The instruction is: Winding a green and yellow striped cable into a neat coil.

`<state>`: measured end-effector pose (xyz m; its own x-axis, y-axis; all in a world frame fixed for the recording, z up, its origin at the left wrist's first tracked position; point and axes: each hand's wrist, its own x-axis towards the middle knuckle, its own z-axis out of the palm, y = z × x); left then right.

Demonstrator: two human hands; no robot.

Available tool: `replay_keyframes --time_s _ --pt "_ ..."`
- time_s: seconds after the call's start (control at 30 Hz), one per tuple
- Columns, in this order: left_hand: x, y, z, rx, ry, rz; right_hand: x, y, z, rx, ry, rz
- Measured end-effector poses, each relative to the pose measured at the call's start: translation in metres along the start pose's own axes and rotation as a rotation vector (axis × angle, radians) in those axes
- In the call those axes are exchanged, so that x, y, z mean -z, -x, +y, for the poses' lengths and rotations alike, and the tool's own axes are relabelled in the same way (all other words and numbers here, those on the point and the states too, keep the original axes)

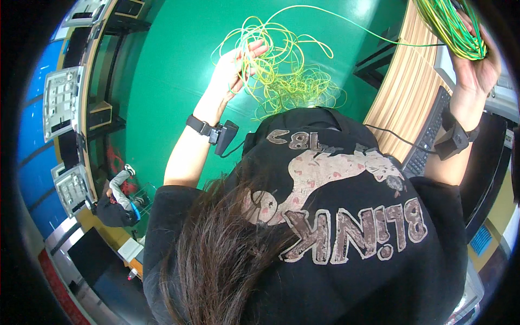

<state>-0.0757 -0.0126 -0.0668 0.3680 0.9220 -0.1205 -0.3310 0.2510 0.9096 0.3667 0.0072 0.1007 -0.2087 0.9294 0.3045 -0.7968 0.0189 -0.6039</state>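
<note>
My left hand (239, 67) is raised over the green floor, its fingers curled through loose loops of thin yellow-green wire (280, 48). More of this wire lies in a tangled heap (308, 85) beyond my knees; whether it joins the loops is unclear. At the upper right, my right hand (475, 73) grips a thick, folded hank of green and yellow wire (455, 32), partly cut off by the picture's edge. A single slack strand (349, 20) arcs from the loops across to the hank. Each wrist wears a strapped black device with a cable.
A wood-grain bench top (400, 87) runs along my right, with a black keyboard (426, 134) on it below my right forearm. To the left stands a long bench with grey moulded trays (63, 101). Another person (118, 205) sits low at the left.
</note>
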Motion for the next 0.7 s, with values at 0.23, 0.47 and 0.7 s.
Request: replay_keyframes --time_s 0.23,0.47,0.7 --pt "0.002 0.007 0.008 0.169 -0.040 0.210 -0.051 0.001 0.035 0.067 0.053 0.345" --pt "0.006 0.010 0.002 -0.045 0.016 0.010 -0.057 0.001 0.038 0.110 0.063 0.379" --pt "-0.020 0.008 0.030 0.162 -0.071 -0.278 -0.053 0.002 0.038 0.104 0.067 0.358"
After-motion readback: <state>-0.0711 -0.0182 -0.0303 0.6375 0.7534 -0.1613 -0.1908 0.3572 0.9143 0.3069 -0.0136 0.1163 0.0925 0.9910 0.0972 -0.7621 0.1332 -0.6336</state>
